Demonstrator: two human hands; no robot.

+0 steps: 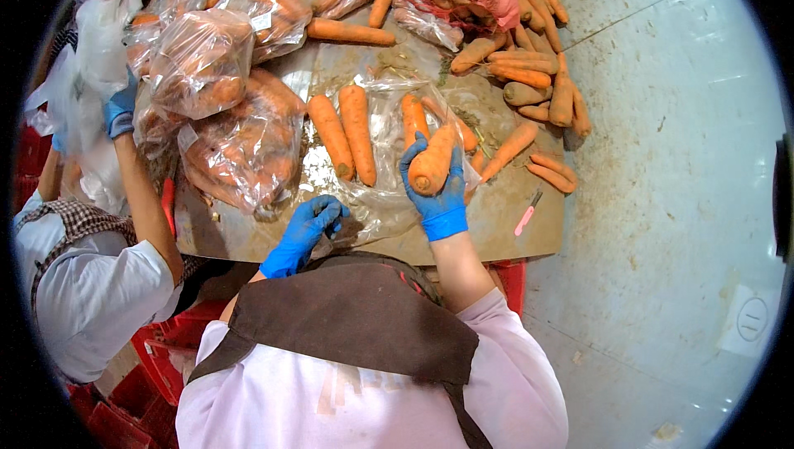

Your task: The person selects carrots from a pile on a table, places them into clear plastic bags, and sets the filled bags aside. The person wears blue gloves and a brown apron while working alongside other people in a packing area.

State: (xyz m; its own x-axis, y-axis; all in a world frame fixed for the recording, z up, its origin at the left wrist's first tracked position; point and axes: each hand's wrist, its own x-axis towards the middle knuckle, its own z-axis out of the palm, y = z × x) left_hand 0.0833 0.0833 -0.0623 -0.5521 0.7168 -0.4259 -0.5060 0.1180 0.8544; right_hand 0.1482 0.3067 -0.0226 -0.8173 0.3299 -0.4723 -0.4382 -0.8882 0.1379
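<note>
Currently the right hand [447,198] grips a carrot [435,163] above the clear bag [387,211]; the left hand [308,224] curls near the bag's edge, whether pinching film I cannot tell. The carrot looks stiff, fairly heavy, perhaps slick; its thick middle should hold best.

Blue gloves [451,201], dark brown apron [356,317], pale pink shirt [521,366]
The gloves cover both hands [310,224], their cuffs [445,225] a brighter blue; a dark strap [466,413] runs from the apron's corner across the shirt, which bears a faded tan print [327,393].
</note>
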